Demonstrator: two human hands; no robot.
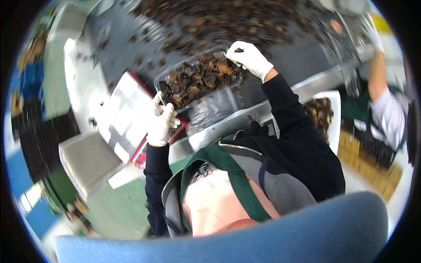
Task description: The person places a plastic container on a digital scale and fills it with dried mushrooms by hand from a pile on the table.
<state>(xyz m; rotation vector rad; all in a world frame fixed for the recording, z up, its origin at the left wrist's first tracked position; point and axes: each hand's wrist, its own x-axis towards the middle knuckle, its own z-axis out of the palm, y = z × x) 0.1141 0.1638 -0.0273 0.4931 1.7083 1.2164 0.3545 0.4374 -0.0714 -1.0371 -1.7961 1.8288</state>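
A clear plastic tray (201, 79) filled with brown mushroom-like pieces spans the space between my hands. My left hand (161, 123), in a white glove, grips the tray's near left corner, above a scale with a red rim and a pale flat top (126, 108). My right hand (250, 59), also gloved, holds the far right end of the tray between thumb and fingers. Beyond the tray, a blurred heap of the same brown pieces (236, 16) lies on a dark work surface (121, 52). A clear plastic bag or film (210, 110) is just below the tray.
A metal table edge (236, 121) runs in front of my body. At right stands a white bin (334, 118) holding brown pieces; beyond it is a co-worker's gloved hand (371, 33). Stacked clear trays (88, 161) stand at lower left, near black crates (46, 141).
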